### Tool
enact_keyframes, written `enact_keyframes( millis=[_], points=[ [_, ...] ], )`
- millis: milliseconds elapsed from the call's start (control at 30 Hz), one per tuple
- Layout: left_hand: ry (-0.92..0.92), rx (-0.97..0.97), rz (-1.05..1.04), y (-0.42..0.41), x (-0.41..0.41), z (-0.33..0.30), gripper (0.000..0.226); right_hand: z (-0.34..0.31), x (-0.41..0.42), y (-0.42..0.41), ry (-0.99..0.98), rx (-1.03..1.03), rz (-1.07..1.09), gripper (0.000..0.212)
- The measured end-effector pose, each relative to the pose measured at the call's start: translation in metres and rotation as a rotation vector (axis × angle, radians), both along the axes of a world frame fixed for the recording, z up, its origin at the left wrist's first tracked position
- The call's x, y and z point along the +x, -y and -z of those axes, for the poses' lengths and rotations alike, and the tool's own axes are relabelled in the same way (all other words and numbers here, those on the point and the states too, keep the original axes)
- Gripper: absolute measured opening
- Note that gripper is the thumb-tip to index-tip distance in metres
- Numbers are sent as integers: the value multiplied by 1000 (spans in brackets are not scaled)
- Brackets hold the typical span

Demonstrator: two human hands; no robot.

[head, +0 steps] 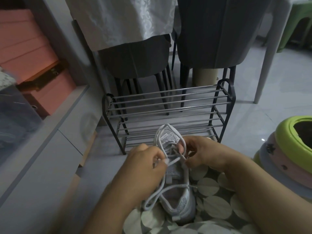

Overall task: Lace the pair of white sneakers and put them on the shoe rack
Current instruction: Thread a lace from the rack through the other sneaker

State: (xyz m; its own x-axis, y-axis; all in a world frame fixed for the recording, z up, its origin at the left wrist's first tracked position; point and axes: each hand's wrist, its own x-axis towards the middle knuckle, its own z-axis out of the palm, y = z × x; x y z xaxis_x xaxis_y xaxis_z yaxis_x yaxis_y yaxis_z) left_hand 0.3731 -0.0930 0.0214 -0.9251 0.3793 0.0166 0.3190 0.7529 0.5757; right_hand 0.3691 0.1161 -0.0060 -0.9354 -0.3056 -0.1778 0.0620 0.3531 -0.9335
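One white sneaker (177,196) lies on my lap, toe pointing away toward the shoe rack (168,115). Its white lace (162,188) is threaded through the upper eyelets and loops down past the heel opening. My left hand (145,164) pinches one lace end at the left of the tongue. My right hand (200,152) pinches the other lace strand at the right, fingers curled over the toe area. The second sneaker is not in view. The dark metal rack stands on the floor just beyond the shoe, its tiers bare.
Two grey chairs (207,39) and a table with a white cloth (121,19) stand behind the rack. Pink boxes (25,48) fill shelving at the left. Stacked green and pink stools (290,149) sit at the right. My lap wears a dotted fabric (216,208).
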Motion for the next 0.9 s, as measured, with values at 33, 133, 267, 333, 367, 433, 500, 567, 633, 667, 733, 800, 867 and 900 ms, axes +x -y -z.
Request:
enact_keyframes(
  millis=[33,133,267,333,367,433,500,567,633,667,733,800,867,900],
  points=[
    [-28,-9,50,-6,1,4,11,2,0,-1,-8,-6,-1,35],
    [-95,-62,127,-21,1,16,18,4,-2,-3,-9,-71,-17,34],
    [-92,55,144,-16,-9,21,17,10,-5,-5,48,-308,-51,31],
    [-35,155,141,-6,-14,14,21,11,-7,-5,88,-427,-30,31],
    [5,214,144,-2,-14,9,24,11,-8,-5,105,-459,-5,33],
    [91,345,158,7,-15,-3,27,11,-9,-5,136,-508,46,37],
    [141,488,163,16,-15,-14,30,10,-9,-6,150,-569,77,35],
    [172,618,139,27,-15,-25,25,10,-9,-6,151,-641,84,36],
    [212,674,99,42,-16,-37,25,10,-9,-6,150,-674,74,39],
    [237,611,85,48,-16,-42,24,10,-9,-5,146,-670,67,39],
    [284,214,97,54,-15,-46,21,9,-8,-2,133,-638,66,39],
    [312,-169,115,46,-10,-40,20,7,-8,2,117,-586,87,30],
    [171,-203,79,30,-6,-27,12,4,-7,7,89,-552,115,16],
    [98,-149,59,22,-4,-21,9,3,-7,8,75,-544,125,14]
  ],
)
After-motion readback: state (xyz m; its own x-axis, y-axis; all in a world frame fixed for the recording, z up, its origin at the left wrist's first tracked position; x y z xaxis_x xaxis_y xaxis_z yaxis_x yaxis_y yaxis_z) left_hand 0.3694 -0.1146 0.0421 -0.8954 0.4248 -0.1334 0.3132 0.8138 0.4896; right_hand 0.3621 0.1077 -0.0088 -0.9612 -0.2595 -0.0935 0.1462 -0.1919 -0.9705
